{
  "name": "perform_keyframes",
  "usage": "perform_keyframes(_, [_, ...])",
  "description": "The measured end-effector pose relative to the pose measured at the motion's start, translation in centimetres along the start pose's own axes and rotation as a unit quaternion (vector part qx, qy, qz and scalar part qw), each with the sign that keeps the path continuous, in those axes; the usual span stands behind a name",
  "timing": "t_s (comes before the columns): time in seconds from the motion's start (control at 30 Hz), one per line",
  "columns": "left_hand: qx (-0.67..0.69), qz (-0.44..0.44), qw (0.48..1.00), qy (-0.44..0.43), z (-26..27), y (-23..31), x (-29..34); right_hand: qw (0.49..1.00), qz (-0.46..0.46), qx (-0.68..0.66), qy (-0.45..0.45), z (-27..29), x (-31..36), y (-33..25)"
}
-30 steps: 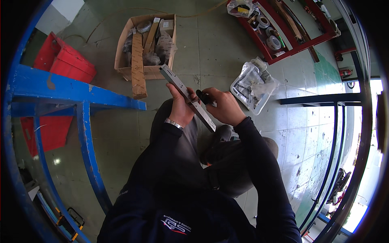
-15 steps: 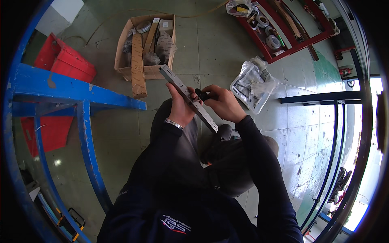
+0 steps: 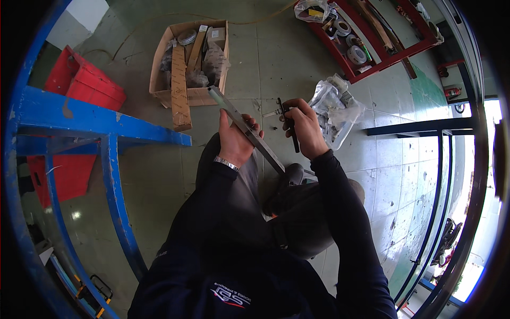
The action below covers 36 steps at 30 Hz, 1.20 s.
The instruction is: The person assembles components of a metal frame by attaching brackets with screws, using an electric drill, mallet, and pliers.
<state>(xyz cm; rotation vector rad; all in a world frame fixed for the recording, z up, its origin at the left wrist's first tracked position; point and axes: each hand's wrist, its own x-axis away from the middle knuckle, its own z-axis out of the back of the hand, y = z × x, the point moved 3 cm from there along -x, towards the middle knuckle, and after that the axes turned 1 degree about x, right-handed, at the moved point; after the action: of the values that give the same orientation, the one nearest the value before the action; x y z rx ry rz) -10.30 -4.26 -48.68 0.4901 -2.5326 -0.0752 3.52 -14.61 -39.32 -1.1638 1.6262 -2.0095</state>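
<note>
1. A grey metal bar (image 3: 245,125) is held slantwise in the left hand (image 3: 237,142), with the thumb on one side and fingertips on the other.
2. A black handle (image 3: 295,141) with a thin pale shaft (image 3: 273,113) is gripped in the curled right hand (image 3: 308,129), to the right of the bar and apart from it.
3. Plastic bags are held in a clear tray (image 3: 340,144), seen just beyond the right hand.
4. A cardboard box (image 3: 203,97) is placed beyond the bar's upper end.
</note>
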Motion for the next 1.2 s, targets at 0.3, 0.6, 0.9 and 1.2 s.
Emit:
perform_keyframes(0.3, [-0.091,-0.014,0.996,-0.003,-0.6,-0.6,0.0,1.0,0.003,-0.005,-0.002,0.4,-0.4,0.2])
perform_keyframes(0.6, [-0.088,-0.025,0.995,-0.037,0.5,-0.5,-0.6,1.0,0.009,0.004,-0.016,0.0,-0.4,0.3])
perform_keyframes(0.9, [-0.133,-0.059,0.989,-0.03,-0.6,-0.5,0.0,0.979,0.095,0.179,0.0,0.1,-0.4,0.4])
perform_keyframes(1.2, [-0.135,-0.064,0.988,-0.032,-0.2,-0.6,-0.3,0.968,0.111,0.222,0.022,0.1,-0.2,0.2])
